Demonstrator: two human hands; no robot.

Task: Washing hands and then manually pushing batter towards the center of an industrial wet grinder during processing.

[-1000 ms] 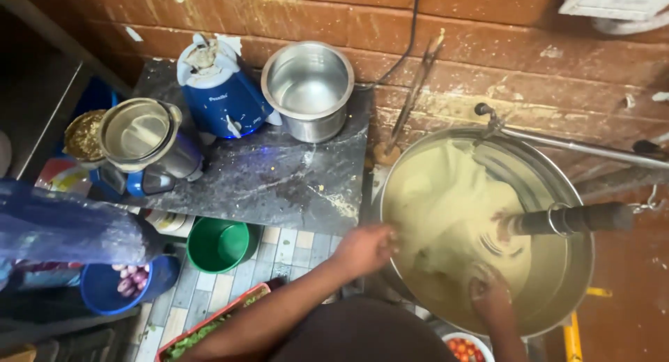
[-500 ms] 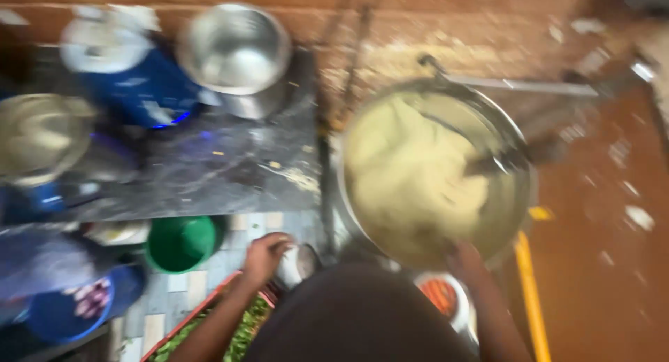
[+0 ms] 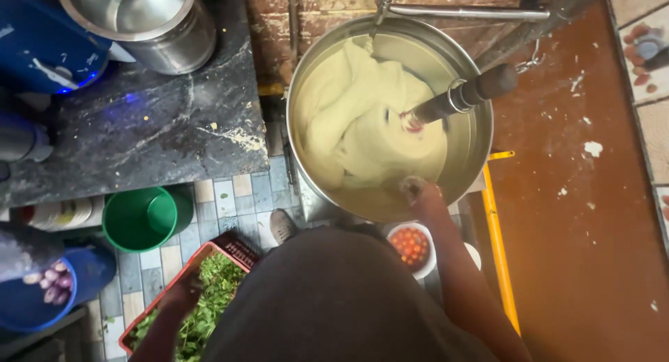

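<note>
Batter fills the steel drum; right hand on its rim.

There is one large steel drum, one steel pot, one green bucket, one red crate and two hands.

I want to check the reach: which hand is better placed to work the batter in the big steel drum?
Likely the right hand: it rests on the near rim of the steel drum, beside the pale batter. The left hand is low, at the red crate of greens.
</note>
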